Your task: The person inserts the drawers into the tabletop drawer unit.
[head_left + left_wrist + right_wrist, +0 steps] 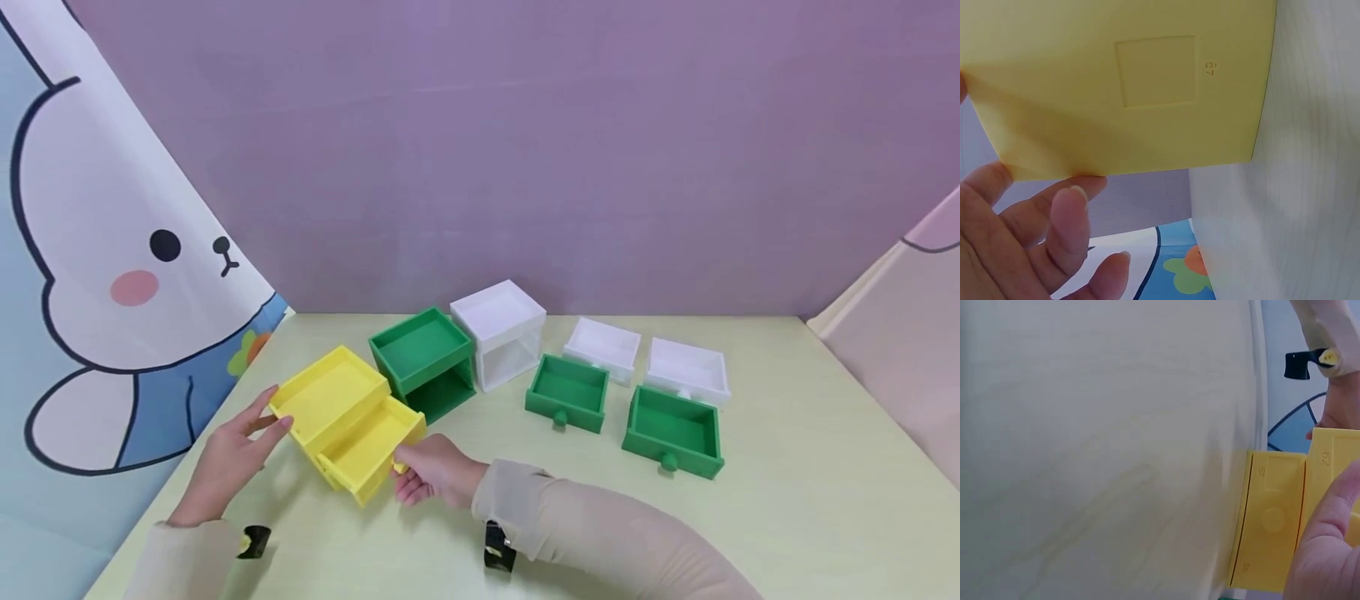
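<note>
A small yellow cabinet [330,392] stands at the left of the table, its upper drawer [375,442] slid partly out toward the front. My left hand [228,458] grips the cabinet's left end at the upper edge. In the left wrist view, fingers [1069,219] lie along the edge of its yellow side panel [1160,137]. My right hand [438,473] pinches the knob of the pulled-out drawer, mostly hiding that knob. The right wrist view shows the lower drawer front [1272,519] set back in the cabinet, beside the upper drawer front [1322,450].
Behind the yellow cabinet stand a green cabinet [420,346] and a white cabinet [498,312], both with hollow fronts. Two green drawers [566,387] and two white drawers [602,343] lie to the right. A purple backdrop [525,167] rises behind the table.
</note>
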Tool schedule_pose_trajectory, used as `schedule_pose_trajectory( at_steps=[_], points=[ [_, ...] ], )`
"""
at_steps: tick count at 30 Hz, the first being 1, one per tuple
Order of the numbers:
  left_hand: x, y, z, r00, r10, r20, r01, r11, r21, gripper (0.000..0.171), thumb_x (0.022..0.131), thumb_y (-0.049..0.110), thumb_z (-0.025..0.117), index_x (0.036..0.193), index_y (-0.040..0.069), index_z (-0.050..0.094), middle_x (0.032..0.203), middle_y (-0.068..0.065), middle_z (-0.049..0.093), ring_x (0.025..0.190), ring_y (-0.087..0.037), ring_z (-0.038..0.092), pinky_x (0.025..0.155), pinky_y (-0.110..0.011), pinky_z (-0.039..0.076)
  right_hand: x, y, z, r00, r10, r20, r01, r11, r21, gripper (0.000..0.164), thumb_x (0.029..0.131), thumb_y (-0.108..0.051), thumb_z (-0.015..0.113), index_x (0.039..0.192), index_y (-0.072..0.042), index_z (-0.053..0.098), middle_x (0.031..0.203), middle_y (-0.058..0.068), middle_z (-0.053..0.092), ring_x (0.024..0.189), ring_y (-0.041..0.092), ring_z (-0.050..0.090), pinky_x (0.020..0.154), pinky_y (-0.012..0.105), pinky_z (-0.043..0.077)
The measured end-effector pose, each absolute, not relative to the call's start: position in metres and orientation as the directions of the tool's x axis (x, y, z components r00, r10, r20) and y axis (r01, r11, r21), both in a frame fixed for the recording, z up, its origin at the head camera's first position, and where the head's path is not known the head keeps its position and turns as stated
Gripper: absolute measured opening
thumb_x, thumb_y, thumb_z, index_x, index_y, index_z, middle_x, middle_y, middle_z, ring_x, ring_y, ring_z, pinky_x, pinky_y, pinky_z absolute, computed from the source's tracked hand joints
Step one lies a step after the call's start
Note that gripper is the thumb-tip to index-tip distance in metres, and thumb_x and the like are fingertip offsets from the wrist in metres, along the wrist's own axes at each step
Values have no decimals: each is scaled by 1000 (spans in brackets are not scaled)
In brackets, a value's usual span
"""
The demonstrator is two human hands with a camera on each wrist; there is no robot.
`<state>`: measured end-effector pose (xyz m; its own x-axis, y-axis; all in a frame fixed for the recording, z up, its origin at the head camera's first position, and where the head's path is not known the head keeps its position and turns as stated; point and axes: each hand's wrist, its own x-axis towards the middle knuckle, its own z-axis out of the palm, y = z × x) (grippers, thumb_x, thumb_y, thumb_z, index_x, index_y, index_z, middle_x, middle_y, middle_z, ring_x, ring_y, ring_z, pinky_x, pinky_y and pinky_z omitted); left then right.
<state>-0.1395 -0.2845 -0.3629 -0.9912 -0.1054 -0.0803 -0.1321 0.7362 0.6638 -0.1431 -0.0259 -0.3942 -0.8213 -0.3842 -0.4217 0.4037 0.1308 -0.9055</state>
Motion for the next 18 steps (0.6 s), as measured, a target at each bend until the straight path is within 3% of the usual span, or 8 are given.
schedule_pose_trajectory(
  at_steps=[9, 18],
  points=[
    [-140, -283, -364, -991, -108, -82, -135, 732, 668, 82, 94, 61, 44, 154, 13, 15, 139, -34, 39, 118, -48, 46, 71, -37, 53, -146, -21, -399, -800, -426, -424, 442, 60, -895, 20, 88, -11, 54, 89, 7, 64, 65, 4, 58, 53, 9, 57, 55, 19, 51],
    [-140, -284, -365, -991, -108, -82, -135, 726, 675, 81, 94, 60, 44, 154, 14, 15, 139, -33, 40, 116, -47, 47, 70, -34, 52, -138, -23, -400, -894, -302, -332, 390, -159, -907, 11, 87, 1, 65, 95, 2, 58, 78, 10, 64, 64, 11, 63, 68, 26, 55]
  ],
)
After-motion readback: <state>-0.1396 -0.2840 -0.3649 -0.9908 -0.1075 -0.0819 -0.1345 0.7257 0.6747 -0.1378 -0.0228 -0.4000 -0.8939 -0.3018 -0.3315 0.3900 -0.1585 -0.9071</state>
